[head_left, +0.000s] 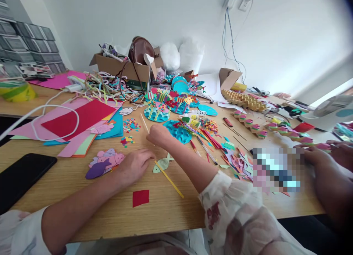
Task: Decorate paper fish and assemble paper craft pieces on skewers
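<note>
My left hand point(135, 165) rests low over the table, its fingertips pinched at the upper end of a yellow paper strip point(169, 179). That strip lies slantwise across a pale green paper fish point(162, 164). Just above, my right hand point(159, 135) is closed round a thin whitish stick point(144, 122) that points up and left; its fingertips are hidden from view. A red paper square point(140, 198) lies near the table's front edge. Left of my left hand is a pile of purple and pink paper fish point(104, 162).
A black phone point(24, 178) and coloured paper sheets point(79, 119) lie at left. Blue egg-carton pieces point(178, 132), pens point(206, 151) and paper scraps point(238, 161) spread ahead and right. Another person's hand point(317, 159) is at far right. A cardboard box point(113, 68) stands behind.
</note>
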A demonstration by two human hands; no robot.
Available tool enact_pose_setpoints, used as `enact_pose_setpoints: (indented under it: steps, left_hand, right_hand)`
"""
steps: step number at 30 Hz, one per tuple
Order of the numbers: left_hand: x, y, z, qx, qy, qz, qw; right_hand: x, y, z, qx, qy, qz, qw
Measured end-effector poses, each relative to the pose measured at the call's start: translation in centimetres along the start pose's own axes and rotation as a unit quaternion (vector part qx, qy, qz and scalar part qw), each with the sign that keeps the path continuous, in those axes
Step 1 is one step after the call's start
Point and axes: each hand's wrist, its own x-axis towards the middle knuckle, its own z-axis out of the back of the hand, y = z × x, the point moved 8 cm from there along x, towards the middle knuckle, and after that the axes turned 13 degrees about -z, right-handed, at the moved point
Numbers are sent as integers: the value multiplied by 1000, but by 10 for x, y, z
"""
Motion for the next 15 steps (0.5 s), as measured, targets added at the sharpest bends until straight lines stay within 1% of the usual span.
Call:
enact_pose_setpoints:
  steps: [1,2,3,4,5,7,8,9,11,13,14,15]
  left_hand:
    - [-1,5,4,-59,-31,33,997]
    - [-2,10,8,-129,-67,75,987]
    - [-5,15,11,-208,-104,121,965]
    - [-7,18,11,-290,-137,163,933]
    - [-10,18,10,-369,-162,196,894]
    - [-9,13,7,-493,-193,225,818]
    - [-8,9,6,-533,-201,226,790]
    - [-5,5,6,-561,-206,223,770]
    - [-1,1,5,-595,-215,221,742]
    - [1,-3,4,-620,-216,228,719]
    - [2,-5,2,-632,-216,234,707]
    - [2,-8,1,-643,-215,241,694]
  right_hand:
    - [-7,-5,5,10,-15,3,1000]
    - [-17,-11,10,17,-29,7,999]
    - [-29,-16,14,30,-42,16,999]
    - [-42,-22,18,65,-52,30,996]
    - [-56,-28,19,103,-51,42,992]
    - [-81,-39,16,175,-21,54,983]
    - [-93,-42,12,201,3,64,978]
    - [-103,-46,9,223,19,64,973]
    - [-117,-53,3,265,50,63,961]
    - [-127,-54,-1,330,87,96,935]
    - [-130,-55,1,372,86,120,917]
    - [-132,-55,6,409,68,148,898]
